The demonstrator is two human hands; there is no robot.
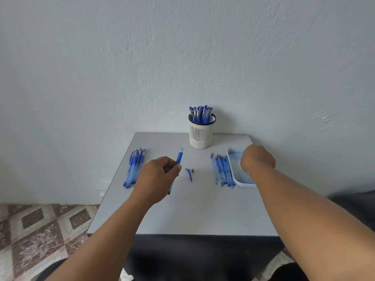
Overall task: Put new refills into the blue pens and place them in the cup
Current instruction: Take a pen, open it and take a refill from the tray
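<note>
- The table [182,216] is a small grey square pushed up against a white wall [182,57], with patterned tile floor [40,226] showing past its left edge.
- Right hand [257,159] is over the white tray [235,175] near the table's right edge. It's seen from the back with the fingers tucked down out of sight into the tray, so I can't tell if they're curled on anything or just loose.
- Left hand [158,175] is around the middle of the table, a bit toward the left edge. Thumb and fingers are pinched on a blue pen barrel [179,158], which sticks up out of the grip, tilted toward the back edge, with its cap off.
- The cup [201,130] is a cream slotted holder with a dark rim, standing upright at the back edge near the centre. It's pretty packed with blue pens in the cup [200,113].
- A bunch of blue pens [134,167] lies side by side along the left edge.
- Refills [222,170] lie in a loose row just beside the tray, on its left.
- A loose blue cap [189,174] lies in the middle of the table, just right of the left hand.
- A little metal tip [193,170] sits right next to that cap.
</note>
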